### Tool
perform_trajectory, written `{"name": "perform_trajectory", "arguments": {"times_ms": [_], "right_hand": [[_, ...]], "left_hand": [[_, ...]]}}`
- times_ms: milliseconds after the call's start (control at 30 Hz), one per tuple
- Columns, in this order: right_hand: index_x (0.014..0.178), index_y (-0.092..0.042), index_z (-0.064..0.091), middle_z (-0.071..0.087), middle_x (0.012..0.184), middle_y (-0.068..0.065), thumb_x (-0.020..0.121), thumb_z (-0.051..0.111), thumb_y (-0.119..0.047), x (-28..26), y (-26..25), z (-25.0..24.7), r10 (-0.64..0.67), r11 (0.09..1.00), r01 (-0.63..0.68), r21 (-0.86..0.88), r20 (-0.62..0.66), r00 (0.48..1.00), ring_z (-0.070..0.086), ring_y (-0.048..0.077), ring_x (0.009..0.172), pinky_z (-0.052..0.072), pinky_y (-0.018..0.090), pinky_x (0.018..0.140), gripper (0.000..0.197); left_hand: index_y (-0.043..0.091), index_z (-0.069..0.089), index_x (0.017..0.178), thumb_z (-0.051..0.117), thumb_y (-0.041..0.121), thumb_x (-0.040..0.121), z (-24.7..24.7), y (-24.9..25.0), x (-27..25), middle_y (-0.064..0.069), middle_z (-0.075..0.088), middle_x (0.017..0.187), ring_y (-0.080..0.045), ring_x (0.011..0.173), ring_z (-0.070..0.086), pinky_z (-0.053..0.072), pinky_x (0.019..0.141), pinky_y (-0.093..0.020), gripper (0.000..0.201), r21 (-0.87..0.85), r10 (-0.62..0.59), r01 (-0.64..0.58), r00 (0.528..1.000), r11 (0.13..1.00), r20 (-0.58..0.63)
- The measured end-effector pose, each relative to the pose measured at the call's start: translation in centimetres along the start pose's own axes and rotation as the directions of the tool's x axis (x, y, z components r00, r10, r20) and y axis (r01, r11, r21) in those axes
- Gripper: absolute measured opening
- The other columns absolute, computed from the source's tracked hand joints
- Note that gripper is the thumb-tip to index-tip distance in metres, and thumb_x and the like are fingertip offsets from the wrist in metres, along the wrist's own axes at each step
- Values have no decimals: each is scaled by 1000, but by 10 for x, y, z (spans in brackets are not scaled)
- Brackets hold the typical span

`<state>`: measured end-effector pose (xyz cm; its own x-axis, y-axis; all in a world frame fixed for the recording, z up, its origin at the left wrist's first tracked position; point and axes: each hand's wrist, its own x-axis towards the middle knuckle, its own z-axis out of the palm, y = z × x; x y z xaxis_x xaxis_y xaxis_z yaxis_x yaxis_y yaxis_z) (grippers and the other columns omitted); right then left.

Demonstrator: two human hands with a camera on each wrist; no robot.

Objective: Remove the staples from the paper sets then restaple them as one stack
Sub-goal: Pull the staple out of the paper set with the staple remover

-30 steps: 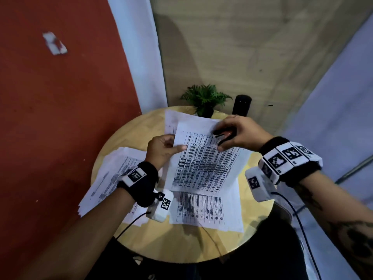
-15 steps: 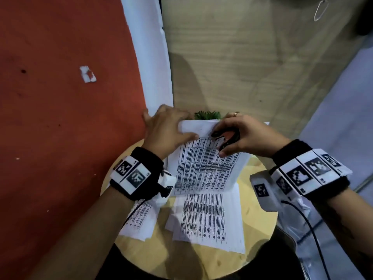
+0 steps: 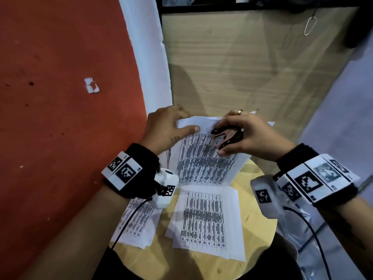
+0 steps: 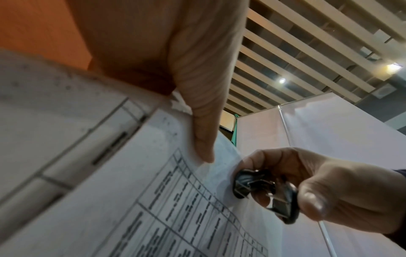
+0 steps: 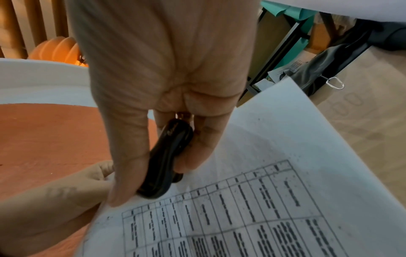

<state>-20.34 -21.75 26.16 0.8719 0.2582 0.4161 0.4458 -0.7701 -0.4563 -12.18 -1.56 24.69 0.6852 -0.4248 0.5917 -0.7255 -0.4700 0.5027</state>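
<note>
I hold a printed paper set [image 3: 203, 158] lifted above the round wooden table [image 3: 260, 235]. My left hand [image 3: 169, 128] pinches its top left corner, thumb on the front [image 4: 204, 139]. My right hand [image 3: 242, 136] grips a black staple remover [image 3: 226, 136] between thumb and fingers, its claws against the top edge of the sheets. The remover [image 4: 263, 193] shows its metal jaws in the left wrist view, and its black body [image 5: 167, 160] sits against the paper [image 5: 241, 200] in the right wrist view. No staple is visible.
Two more printed paper sets lie on the table: one in the middle [image 3: 205, 221], one at the left [image 3: 135, 221] partly under my left wrist. An orange wall [image 3: 60, 98] stands at left, a wood-grain panel [image 3: 242, 67] behind.
Both hands have raised the paper set higher and closer to me. The left hand moved from the sheet's side to its top corner. The plant and dark cylinder are now hidden behind the paper.
</note>
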Motion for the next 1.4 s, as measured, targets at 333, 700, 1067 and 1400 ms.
{"name": "perform_trajectory", "arguments": {"times_ms": [333,700,1067,1400], "right_hand": [[102,-2,65,62,112,15,62,74,-7,-4,-13,27,-343,908,180,-379,-422,839,62,32,96,54,38,72,41],[98,-15,60,66,100,7,62,71,-5,5,-32,37,-500,805,248,-538,-392,772,60,28,82,49,38,42,39],[96,-3,69,68,96,12,61,77,-1,5,-42,30,-554,787,333,-520,-357,752,67,31,82,51,36,43,35],[91,-1,67,67,92,12,68,72,-2,9,-40,31,-553,787,333,-519,-355,754,64,34,81,51,41,45,23]], "left_hand": [[13,54,57,66,48,73,-14,5,0,-1,39,52,-17,53,39,32,54,-33,41,-73,-60,60,998,996,7],[34,58,48,70,41,69,-24,23,-5,0,32,54,-9,54,35,28,54,-29,25,-171,-50,52,999,984,18],[33,57,44,69,37,70,-28,32,-9,5,31,43,1,48,29,22,50,-25,30,-261,-56,71,996,963,65],[30,56,46,68,37,68,-25,33,-8,4,34,44,1,47,31,25,50,-25,26,-207,-76,76,997,975,8]]}}
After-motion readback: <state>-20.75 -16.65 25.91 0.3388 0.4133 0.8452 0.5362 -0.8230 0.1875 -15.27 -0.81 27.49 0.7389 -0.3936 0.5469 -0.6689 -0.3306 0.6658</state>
